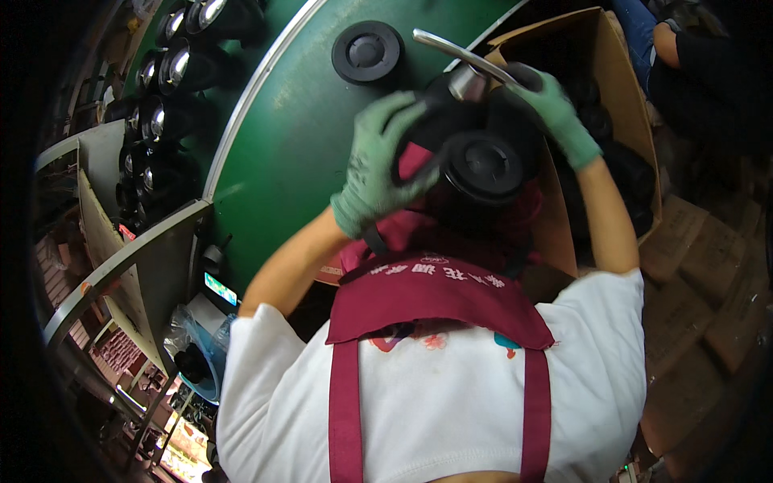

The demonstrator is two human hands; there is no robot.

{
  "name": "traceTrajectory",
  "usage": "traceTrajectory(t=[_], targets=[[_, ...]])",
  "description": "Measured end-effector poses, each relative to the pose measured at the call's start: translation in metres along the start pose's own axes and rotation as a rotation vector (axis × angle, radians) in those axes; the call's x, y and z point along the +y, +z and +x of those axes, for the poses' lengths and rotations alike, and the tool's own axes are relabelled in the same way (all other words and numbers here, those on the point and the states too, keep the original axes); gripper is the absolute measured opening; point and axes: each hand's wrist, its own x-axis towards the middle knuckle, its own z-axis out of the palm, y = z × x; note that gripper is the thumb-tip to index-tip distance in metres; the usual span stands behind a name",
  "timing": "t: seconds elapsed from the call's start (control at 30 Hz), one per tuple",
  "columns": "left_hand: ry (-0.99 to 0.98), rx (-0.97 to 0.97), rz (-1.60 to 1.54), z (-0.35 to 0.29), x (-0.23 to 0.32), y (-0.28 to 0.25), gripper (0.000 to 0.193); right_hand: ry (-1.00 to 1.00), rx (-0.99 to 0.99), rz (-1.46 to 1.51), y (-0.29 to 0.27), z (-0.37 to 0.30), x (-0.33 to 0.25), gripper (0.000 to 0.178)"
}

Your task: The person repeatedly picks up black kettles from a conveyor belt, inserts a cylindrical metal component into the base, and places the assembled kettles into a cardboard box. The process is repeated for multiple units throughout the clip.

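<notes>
In front of my maroon apron [439, 302] is a black part with a round, disc-like base [485, 165]. A silver cone [467, 83] and a long, slightly curved silver bar [459, 52] show at its far side; whether they belong to it I cannot tell. My left hand [374, 161], in a green glove, curves its fingers and thumb against the part's left side. My right hand [555, 109], also gloved, closes round its upper right side, at the silver bar's near end. Its fingertips are partly hidden. A similar black round part [368, 51] rests on the green table [282, 137].
Right of my hands stands an open cardboard box [636, 105] holding several black parts. Rows of black, shiny-faced round parts [173, 68] lie at the far left, beyond a metal rail [241, 105]. A person in dark clothing [708, 88] is at the far right; flattened cardboard [684, 298] lies below.
</notes>
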Motion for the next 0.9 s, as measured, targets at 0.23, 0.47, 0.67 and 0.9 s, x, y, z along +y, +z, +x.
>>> traceTrajectory(t=[0.23, 0.47, 0.67, 0.9], targets=[[-0.12, -0.714, 0.353, 0.076, 0.026, 0.041, 0.035, -0.181, -0.237, -0.2, -0.02, -0.077, -0.022, 0.044], [-0.219, -0.636, 0.575, 0.068, 0.07, 0.06, 0.031, -0.418, 0.128, -0.73, 0.019, -0.076, 0.002, 0.059], [-0.191, -0.687, 0.514, 0.047, 0.054, 0.05, 0.027, -0.511, -0.018, -0.183, 0.004, -0.075, 0.002, 0.034], [-0.022, -0.561, 0.369, 0.032, 0.02, 0.046, 0.028, -1.002, 0.562, -0.618, 0.025, -0.045, 0.048, 0.023]])
